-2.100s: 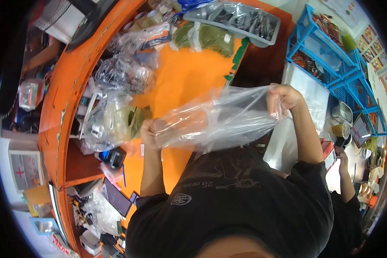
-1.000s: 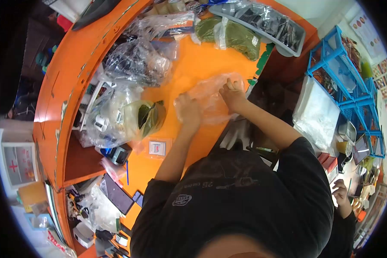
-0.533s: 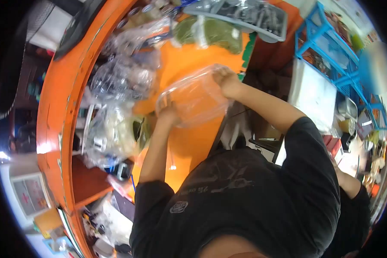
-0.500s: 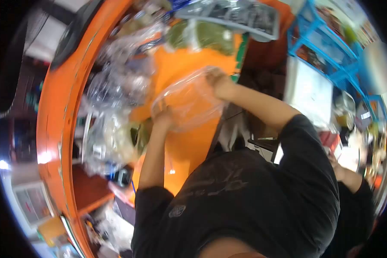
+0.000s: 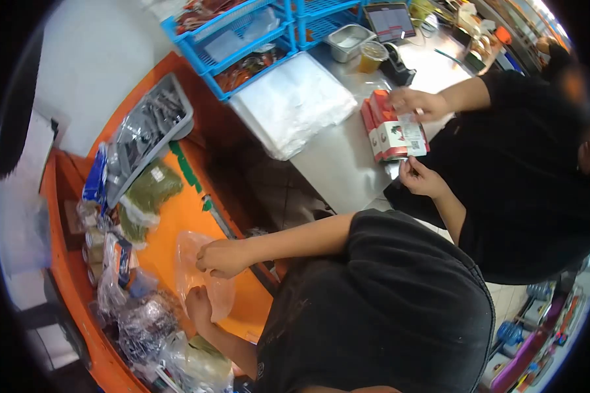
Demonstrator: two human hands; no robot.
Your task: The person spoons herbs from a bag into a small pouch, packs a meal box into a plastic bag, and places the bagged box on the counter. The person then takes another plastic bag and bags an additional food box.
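A clear plastic bag (image 5: 189, 247) lies spread over the orange tabletop (image 5: 177, 213) under both of my hands. My right hand (image 5: 226, 258) is closed at the bag's upper side, its fingers bent and gripping the film. Just below it, my left hand (image 5: 199, 305) pinches the bag's near edge, its fingertips partly hidden. Beyond the bag, green packs (image 5: 152, 190) in clear wrapping rest on the table. Wrapped plastic bundles (image 5: 147, 321) crowd the left side, close to my left hand.
A grey tray (image 5: 177, 98) of dark items stands at the far end. Blue crates (image 5: 242, 39) and a stack of white plastic sheets (image 5: 295, 98) are across a gap. At a metal counter (image 5: 328, 170), a co-worker's hands (image 5: 419, 177) handle red-and-white boxes (image 5: 393, 134).
The view has turned right, bringing the co-worker and counter into sight. My hands have come closer together, and the bag is less stretched between them.
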